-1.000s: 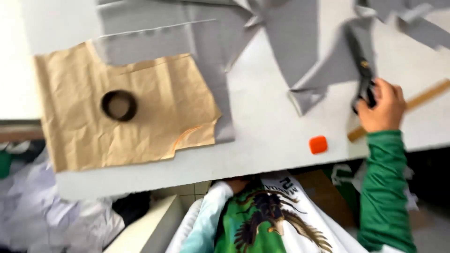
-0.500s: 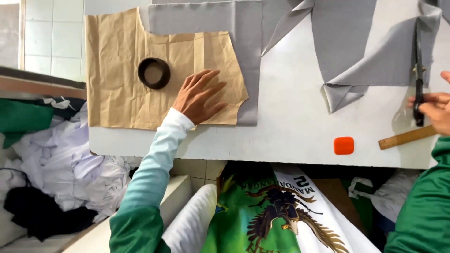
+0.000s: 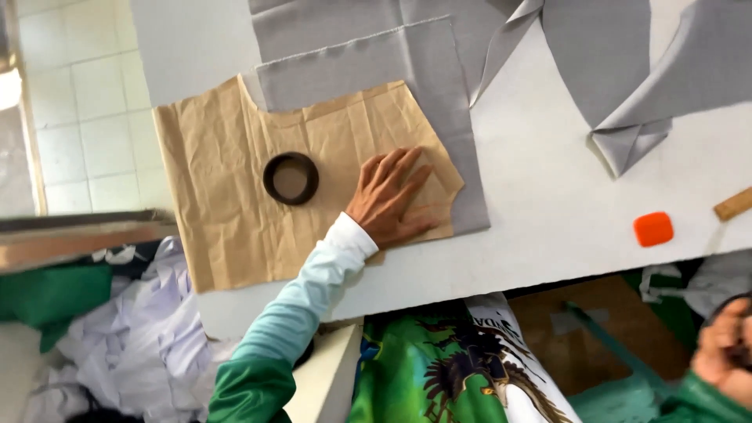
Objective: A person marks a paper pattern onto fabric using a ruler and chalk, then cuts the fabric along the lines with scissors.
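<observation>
Here, a dark ring (image 3: 291,178) weights the brown paper pattern (image 3: 235,204) at the table's (image 3: 548,227) left front corner, where the pattern's lower left overhangs the edge. The left hand (image 3: 389,197) presses flat, fingers spread, pinning pattern onto grey fabric (image 3: 407,63). Bare tabletop lies rightward, past an orange block (image 3: 652,229) near the front edge; the right hand (image 3: 724,352) sits below it, grip unclear.

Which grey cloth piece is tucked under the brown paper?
The squarish grey fabric piece beside the left hand; the brown paper pattern overlaps it. The other grey pieces lie clear of the paper.
</observation>
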